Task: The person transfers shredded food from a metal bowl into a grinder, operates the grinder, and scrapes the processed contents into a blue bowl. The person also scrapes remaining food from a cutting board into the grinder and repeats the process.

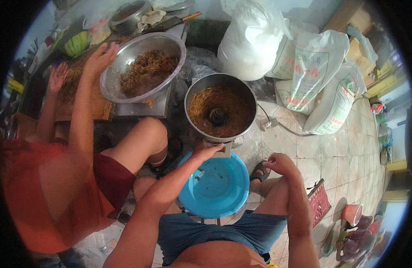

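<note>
Before me stands a tabletop machine with a round metal bowl [252, 110]. A dark central spindle [218, 116] rises inside, ringed by brown shredded-looking material [201, 105]. My left hand [206, 150] touches the machine's front just below the bowl, thumb pointing right; its fingers are partly hidden. Below, between my legs, sits a blue plastic basin [214, 181] with a few brown scraps in it. My right hand [279, 163] hangs by my right knee, fingers curled, with nothing visible in them.
At left sits another person, one hand [103, 57] beside a large metal bowl [107, 90] of brown shreds, the other [58, 76] farther left. A cleaver [172, 22], watermelon [77, 44], filled white sacks [310, 73] and a power cord [291, 130] lie around.
</note>
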A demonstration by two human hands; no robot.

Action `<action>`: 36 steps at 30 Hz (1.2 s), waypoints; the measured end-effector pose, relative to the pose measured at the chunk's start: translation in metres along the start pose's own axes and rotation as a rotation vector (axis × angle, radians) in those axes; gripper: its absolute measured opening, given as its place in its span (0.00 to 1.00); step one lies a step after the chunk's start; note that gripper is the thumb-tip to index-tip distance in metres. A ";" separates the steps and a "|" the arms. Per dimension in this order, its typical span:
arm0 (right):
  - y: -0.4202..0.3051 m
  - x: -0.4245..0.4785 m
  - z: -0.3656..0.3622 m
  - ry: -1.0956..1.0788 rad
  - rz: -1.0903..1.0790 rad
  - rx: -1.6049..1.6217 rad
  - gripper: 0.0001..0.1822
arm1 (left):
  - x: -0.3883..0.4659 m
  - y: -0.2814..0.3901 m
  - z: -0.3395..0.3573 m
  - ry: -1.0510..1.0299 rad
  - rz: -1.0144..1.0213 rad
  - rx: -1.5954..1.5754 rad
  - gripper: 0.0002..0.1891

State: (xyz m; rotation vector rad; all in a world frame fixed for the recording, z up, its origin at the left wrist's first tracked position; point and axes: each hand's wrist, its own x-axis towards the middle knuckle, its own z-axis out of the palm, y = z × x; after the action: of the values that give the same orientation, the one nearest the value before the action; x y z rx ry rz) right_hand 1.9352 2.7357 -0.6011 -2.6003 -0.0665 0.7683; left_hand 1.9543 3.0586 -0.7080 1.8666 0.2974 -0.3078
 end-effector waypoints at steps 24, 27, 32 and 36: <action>0.005 0.002 0.000 -0.013 0.025 0.000 0.24 | 0.000 0.005 -0.004 -0.167 0.022 -0.058 0.34; -0.001 0.002 -0.002 -0.032 0.017 0.021 0.24 | 0.002 -0.005 0.000 -0.085 0.062 -0.109 0.33; 0.004 0.004 0.000 -0.021 0.001 0.024 0.24 | 0.001 -0.002 0.001 -0.064 0.090 -0.060 0.33; -0.001 0.002 -0.002 -0.014 -0.003 0.034 0.25 | 0.001 0.001 -0.003 -0.147 0.040 -0.079 0.32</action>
State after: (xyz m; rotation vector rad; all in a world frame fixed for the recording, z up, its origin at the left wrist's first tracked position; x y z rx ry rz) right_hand 1.9376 2.7361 -0.6003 -2.5625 -0.0610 0.7801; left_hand 1.9557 3.0611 -0.7063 1.7598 0.1693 -0.3978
